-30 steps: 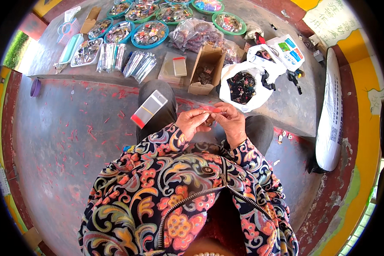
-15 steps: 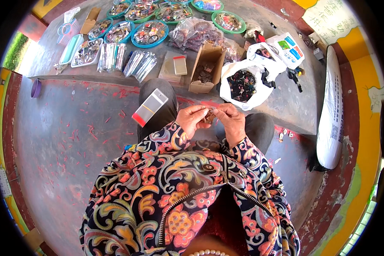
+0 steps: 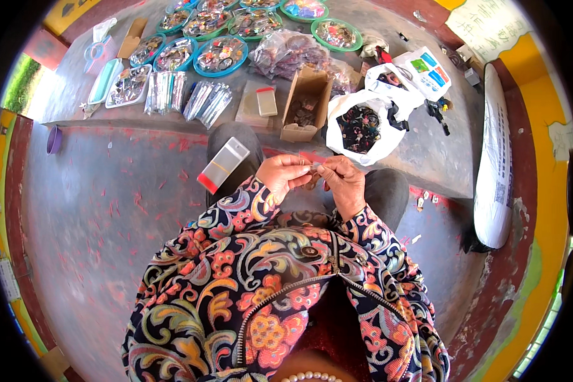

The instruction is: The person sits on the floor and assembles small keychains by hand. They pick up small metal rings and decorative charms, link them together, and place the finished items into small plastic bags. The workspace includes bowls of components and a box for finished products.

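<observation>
My left hand and my right hand meet in front of my lap, thumbs and fingertips pinched together. Between them is a small clear plastic bag, mostly covered by the fingers. Something brownish shows just below the fingertips; its kind is too small to tell. A reddish strip shows just beyond the fingers. On my left thigh, apart from both hands, lies a stack of clear plastic bags with a red end, banded across the middle.
Ahead on the raised ledge stand an open cardboard box with small brownish pieces, a white plastic bag of dark small items, bundled pens and several filled basins. A long white sack leans at the right; a purple bucket sits left.
My left fingers have straightened a little and closed nearer the right fingertips. Less of the brownish item shows now. The stack on my thigh stays in place.
</observation>
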